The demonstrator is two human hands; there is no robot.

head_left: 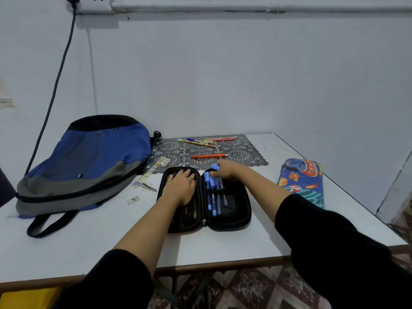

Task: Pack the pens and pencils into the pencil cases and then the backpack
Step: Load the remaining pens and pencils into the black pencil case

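A black pencil case [236, 217] lies open flat at the table's middle. My left hand [180, 186] presses flat on its left half, over dark pencils. My right hand [225, 170] grips a blue pen [215, 167] at the top of the right half, where several blue pens [211, 197] sit under elastic loops. An orange pencil [208, 155] and a few more pens and pencils [200, 141] lie on the lace mat behind. A blue-and-grey backpack [89, 161] lies at the left. A space-print pencil case [301, 181] lies shut at the right.
A white eraser [165, 161] and a patterned ruler [148, 172] lie between the backpack and the black case. The grey lace mat [249, 157] sits by the wall. A black cable [55, 85] hangs behind the backpack. The table's edge [223, 263] is near me.
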